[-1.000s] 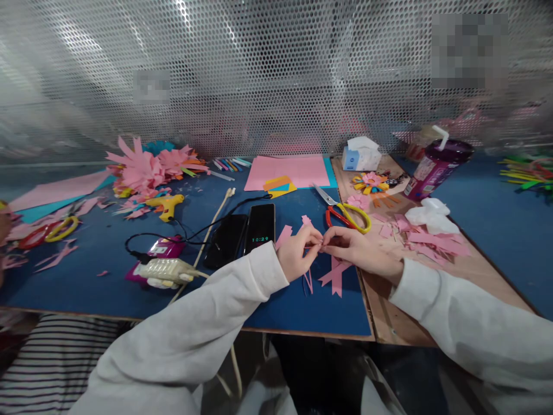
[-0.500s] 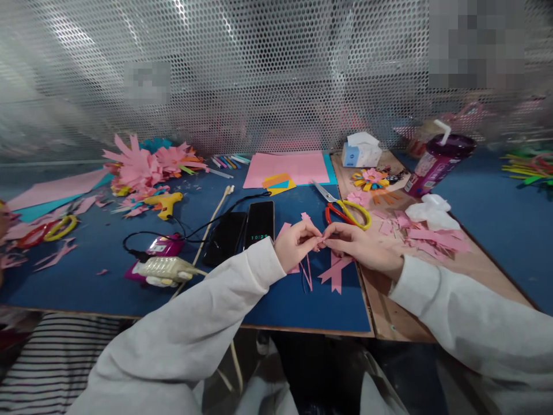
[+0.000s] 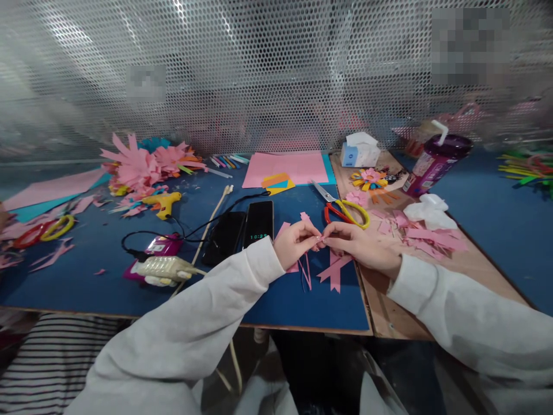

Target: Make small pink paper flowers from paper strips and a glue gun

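My left hand (image 3: 297,244) and my right hand (image 3: 360,248) meet fingertip to fingertip above the blue tabletop, both closed in a pinch. Between them is a small piece of pink paper (image 3: 322,238), mostly hidden by the fingers. Beneath my hands lie thin pink strips (image 3: 306,271), and just to the right a notched pink paper cutout (image 3: 333,272). Scissors (image 3: 345,211) with red and yellow handles rest partly opened right behind my right hand. A phone (image 3: 260,221) showing a clock lies beside my left hand.
Pink scraps (image 3: 432,233), a white crumpled tissue (image 3: 431,211) and a purple cup (image 3: 436,164) with a straw are at right. A yellow glue gun (image 3: 163,203), cables and a pink paper flower pile (image 3: 142,164) occupy the left. Pink sheets (image 3: 287,167) lie at the back.
The view has shifted very slightly. Both hands keep the same pinch on the pink paper, with hardly any movement.
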The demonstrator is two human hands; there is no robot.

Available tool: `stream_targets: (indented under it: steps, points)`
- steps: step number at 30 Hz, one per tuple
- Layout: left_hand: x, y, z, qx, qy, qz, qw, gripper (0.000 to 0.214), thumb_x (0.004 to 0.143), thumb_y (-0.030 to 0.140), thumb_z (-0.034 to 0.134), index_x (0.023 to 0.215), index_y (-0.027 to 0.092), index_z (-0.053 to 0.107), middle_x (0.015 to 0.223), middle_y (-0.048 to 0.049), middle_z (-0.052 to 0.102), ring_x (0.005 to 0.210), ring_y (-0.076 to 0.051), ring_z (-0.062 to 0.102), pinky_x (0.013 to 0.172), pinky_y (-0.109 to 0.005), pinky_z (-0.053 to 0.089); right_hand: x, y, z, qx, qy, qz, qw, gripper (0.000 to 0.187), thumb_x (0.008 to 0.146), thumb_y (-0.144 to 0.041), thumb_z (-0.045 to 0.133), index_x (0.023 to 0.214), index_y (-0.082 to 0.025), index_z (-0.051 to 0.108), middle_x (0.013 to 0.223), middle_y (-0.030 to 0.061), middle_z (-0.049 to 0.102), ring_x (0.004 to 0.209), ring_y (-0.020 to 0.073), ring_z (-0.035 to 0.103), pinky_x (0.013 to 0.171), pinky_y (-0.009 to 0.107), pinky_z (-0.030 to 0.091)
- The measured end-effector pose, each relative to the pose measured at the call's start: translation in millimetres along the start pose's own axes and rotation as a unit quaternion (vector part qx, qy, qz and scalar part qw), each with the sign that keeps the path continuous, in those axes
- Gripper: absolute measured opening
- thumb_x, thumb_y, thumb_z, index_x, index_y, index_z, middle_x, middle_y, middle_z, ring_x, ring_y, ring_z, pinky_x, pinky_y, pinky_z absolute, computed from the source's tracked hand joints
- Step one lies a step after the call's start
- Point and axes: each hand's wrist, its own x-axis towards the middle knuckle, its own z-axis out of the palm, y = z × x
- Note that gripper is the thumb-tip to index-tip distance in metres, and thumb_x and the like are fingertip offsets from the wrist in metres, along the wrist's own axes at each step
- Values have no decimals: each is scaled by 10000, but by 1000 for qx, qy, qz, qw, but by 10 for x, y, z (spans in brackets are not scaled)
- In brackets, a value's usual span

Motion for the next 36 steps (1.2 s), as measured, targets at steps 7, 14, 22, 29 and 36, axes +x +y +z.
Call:
stream_targets:
  steps: [7,14,22,29,36]
  points:
    - [-4,25,5,19,4,0,1000,176,727,258,671,765,121,567,685,-36,662,618,-111,621,602,-249,531,-4,-2,-1,-9,0,1,1000,252,763,-416,632,809,-179,561,665,-39,533,494,55,394,459,220,290]
    - [-2,50,15,-9,1,-44,999,193,696,262,697,743,125,569,656,-31,670,579,-105,621,478,-185,463,-8,-24,-1,-21,-2,7,1000,262,759,-424,633,819,-183,551,693,-26,551,515,64,406,465,223,298]
    - [7,33,-13,-23,-3,-115,993,146,675,182,705,735,108,594,642,-48,697,584,-135,663,517,-212,490,-43,-40,45,-80,8,-55,995,187,794,-365,589,764,-188,536,722,5,603,617,116,527,537,253,380]
    - [-5,29,-5,-38,-17,-142,989,146,694,195,705,738,122,587,632,-45,698,577,-144,667,564,-251,540,-46,-36,61,-135,29,-83,987,137,823,-317,547,760,-198,527,724,8,597,664,139,557,609,280,435]
    - [-8,75,31,-50,40,-135,989,204,671,219,734,725,108,572,582,-19,660,543,-123,644,621,-278,566,-55,3,99,-225,106,-210,946,66,846,-243,516,798,-199,523,778,16,549,670,124,518,572,255,419]
